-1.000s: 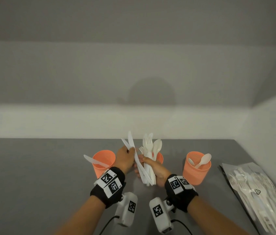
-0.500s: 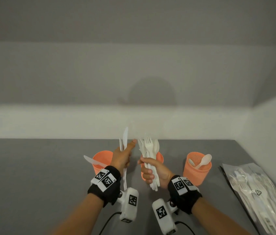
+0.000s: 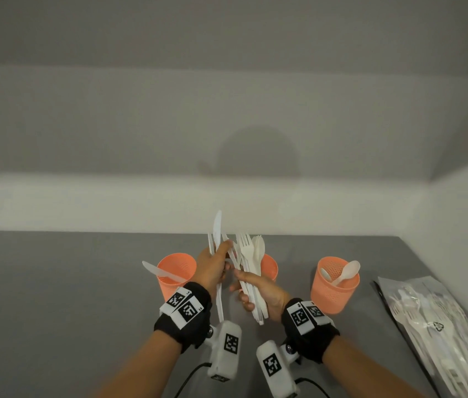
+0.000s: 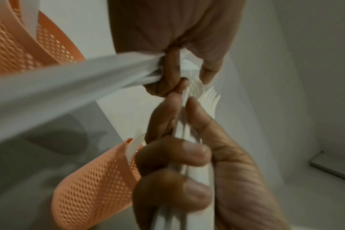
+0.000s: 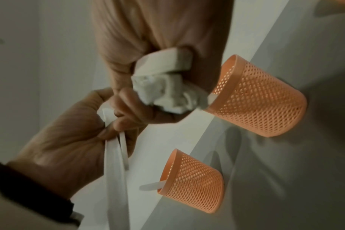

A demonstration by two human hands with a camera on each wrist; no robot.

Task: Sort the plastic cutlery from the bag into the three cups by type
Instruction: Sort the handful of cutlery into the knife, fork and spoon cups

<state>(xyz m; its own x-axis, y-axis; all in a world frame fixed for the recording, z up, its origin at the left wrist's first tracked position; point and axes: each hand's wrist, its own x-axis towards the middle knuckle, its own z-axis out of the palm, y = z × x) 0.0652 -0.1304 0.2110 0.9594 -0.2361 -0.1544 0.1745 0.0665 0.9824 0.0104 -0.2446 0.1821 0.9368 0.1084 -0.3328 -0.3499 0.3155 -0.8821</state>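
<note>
Perforated plastic cups [image 3: 335,294], matt grey tabletop [image 3: 54,297]

A grey table [image 3: 54,297] fills the near part of the scene. Behind it, at the far edge, runs a pale wall [image 3: 112,139] with a lighter band along its foot. A round shadow [image 3: 255,153] lies on that wall. A white side wall [image 3: 462,214] closes the right.

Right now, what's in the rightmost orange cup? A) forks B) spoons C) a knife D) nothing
B: in the head view two white spoons lean inside the rightmost orange cup, bowls up; the only knife in a cup sticks out of the leftmost cup.
</note>
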